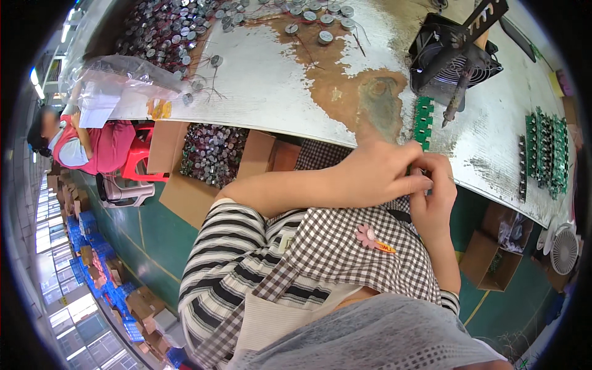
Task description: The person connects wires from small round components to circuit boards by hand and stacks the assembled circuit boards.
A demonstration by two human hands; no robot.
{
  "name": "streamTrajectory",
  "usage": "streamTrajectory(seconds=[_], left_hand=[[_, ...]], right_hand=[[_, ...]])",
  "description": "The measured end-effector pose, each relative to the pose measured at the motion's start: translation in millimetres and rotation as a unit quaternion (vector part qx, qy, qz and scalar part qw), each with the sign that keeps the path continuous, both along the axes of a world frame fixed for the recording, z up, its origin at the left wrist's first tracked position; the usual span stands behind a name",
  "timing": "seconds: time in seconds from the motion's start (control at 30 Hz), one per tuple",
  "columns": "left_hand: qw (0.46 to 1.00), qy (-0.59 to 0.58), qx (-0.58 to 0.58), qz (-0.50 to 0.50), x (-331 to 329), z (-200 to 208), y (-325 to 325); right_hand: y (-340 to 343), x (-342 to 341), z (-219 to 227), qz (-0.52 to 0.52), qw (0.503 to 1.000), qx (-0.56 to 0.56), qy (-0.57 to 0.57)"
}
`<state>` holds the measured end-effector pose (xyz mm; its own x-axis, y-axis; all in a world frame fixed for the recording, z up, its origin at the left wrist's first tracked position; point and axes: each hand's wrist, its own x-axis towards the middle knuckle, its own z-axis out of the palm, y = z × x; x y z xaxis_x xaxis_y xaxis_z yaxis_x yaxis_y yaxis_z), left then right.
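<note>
My left hand (383,171) and my right hand (439,190) meet at the table's front edge, fingers bent and pinched together. Whatever lies between the fingertips is hidden. Just beyond them a strip of small green circuit boards (423,121) lies on the worn white table (259,80); its near end reaches my left fingers, and I cannot tell whether they touch it. To the right of the strip, a soldering iron (457,95) slants down, tip toward the tabletop. Small round metal parts with thin wires (325,37) are scattered at the far side.
A black fan (444,52) stands behind the iron. More green board strips (547,151) lie at right. A heap of round metal parts (163,34) and a plastic bag (123,74) occupy the left. Below are open cartons (185,200); a person (86,142) sits far left.
</note>
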<state>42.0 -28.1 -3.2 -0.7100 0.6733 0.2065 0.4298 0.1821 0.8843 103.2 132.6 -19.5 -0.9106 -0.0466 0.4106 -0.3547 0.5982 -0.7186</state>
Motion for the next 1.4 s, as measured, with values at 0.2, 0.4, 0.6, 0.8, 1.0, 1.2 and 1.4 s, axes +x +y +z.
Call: streamTrajectory(seconds=[0.2,0.4,0.6,0.8,1.0,1.2,1.4], left_hand=[[1.0,0.019,0.015,-0.012,-10,-4,-6],[0.884,0.377,-0.146,0.234,-84,10,-70],[0.791,0.47,-0.348,0.18,-144,0,-125],[0.827,0.509,-0.145,0.188,-139,5,-108],[0.869,-0.421,0.226,0.13,-55,4,-54],[0.867,-0.464,0.171,0.064,-32,-1,-5],[0.902,-0.395,0.152,0.086,-30,-4,15]], right_hand=[[-3,1,1,0.0,0.986,-0.142,-0.084],[22,6,-6,-0.016,0.949,-0.305,-0.077],[39,-1,-7,-0.107,0.984,-0.138,-0.023],[39,-7,-4,-0.097,0.969,-0.195,-0.115],[28,-9,-16,-0.092,0.959,-0.268,-0.003],[25,-18,-22,-0.094,0.982,-0.094,0.135],[26,-25,-18,-0.081,0.978,-0.059,0.184]])
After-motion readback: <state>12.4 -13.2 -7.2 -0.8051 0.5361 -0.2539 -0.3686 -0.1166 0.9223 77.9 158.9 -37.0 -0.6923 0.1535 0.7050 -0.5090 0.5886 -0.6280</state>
